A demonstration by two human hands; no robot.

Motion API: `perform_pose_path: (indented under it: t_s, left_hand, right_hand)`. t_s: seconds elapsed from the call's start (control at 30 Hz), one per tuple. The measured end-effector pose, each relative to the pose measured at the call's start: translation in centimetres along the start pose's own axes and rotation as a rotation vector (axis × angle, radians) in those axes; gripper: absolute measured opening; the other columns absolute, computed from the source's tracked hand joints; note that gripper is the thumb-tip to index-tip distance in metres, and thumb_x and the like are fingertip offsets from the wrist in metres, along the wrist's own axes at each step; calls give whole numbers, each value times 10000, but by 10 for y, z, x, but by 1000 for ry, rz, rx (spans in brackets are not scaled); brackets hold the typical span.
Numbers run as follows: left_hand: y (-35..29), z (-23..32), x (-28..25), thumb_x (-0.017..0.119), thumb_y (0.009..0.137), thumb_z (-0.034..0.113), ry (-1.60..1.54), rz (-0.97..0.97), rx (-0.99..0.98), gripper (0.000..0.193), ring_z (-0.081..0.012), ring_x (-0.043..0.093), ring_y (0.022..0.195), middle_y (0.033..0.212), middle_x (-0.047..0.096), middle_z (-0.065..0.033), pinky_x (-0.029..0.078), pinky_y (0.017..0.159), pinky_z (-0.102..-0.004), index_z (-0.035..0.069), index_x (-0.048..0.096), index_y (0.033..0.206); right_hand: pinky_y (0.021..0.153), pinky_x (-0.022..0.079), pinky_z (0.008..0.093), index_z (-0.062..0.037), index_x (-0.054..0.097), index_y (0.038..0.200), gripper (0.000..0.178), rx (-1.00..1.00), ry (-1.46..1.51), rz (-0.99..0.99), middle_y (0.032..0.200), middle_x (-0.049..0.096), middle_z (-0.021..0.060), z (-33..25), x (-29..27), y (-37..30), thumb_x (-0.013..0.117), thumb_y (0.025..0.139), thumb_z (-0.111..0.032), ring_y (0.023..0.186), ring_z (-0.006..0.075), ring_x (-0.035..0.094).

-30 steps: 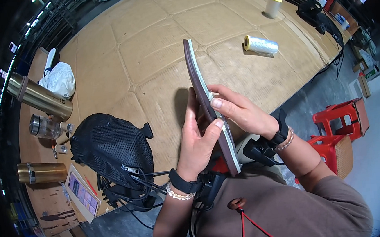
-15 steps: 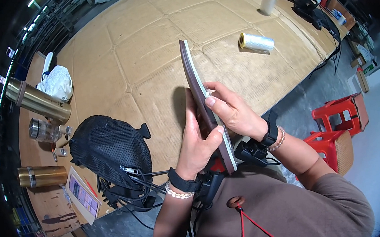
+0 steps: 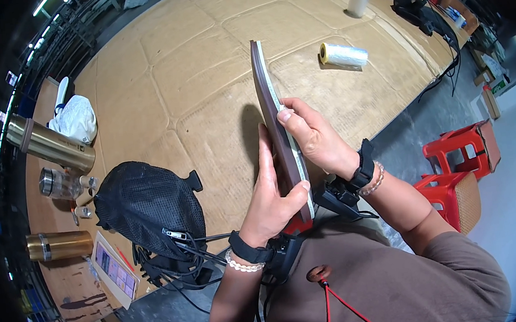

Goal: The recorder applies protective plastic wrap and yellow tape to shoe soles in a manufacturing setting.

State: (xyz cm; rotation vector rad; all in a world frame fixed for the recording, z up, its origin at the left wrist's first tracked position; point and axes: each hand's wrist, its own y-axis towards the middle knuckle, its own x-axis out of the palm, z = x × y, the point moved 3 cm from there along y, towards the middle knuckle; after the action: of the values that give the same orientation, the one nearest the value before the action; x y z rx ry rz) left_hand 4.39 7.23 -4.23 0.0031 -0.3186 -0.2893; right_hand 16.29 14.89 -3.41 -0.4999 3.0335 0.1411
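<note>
While the left grip (image 3: 267,206), half-curled, holds a brown panel (image 3: 265,93), the right grip (image 3: 322,142) pinches it.

Smooth brown panel (image 3: 276,132), matt cardboard sheet (image 3: 201,74), glossy film roll (image 3: 347,55)

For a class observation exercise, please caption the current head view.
Left hand and right hand grip a thin layered piece over a cardboard-covered table, black mesh bag at left.
</note>
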Motion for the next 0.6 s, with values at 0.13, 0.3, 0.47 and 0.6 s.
perform_pose_path:
  t_s: [0.13,0.3,0.47,0.6]
  left_hand:
    - [0,-1,0,546,802,-28,7,-34,5,1051,-187,337,1368,1559,205,-129,367,1059,-301,68,-164,1571]
    - [-4,-3,-3,568,780,1,10,-80,5,1095,-188,329,1368,1555,201,-128,369,1047,-292,75,-194,1563]
    - [-7,-3,-3,628,743,35,97,-126,96,1176,-227,287,1429,1584,163,-163,313,1114,-317,77,-225,1551]
    - [-8,-5,-1,612,675,15,241,-146,36,1231,-215,167,1499,1608,126,-127,206,1183,-352,144,-235,1558]
  right_hand:
    - [725,507,307,70,459,1308,574,25,-33,6,939,646,139,-1,-2,2,529,1013,-418,838,155,610]
    - [670,499,297,69,464,1302,589,20,-16,1,897,637,125,1,0,5,525,1011,-440,783,146,603]
    - [555,477,263,55,488,1273,575,-145,-74,64,827,609,82,2,-1,12,526,1008,-454,642,115,576]
    - [490,480,257,27,512,1240,541,79,81,9,800,583,54,-3,-5,17,512,1008,-462,566,114,580]
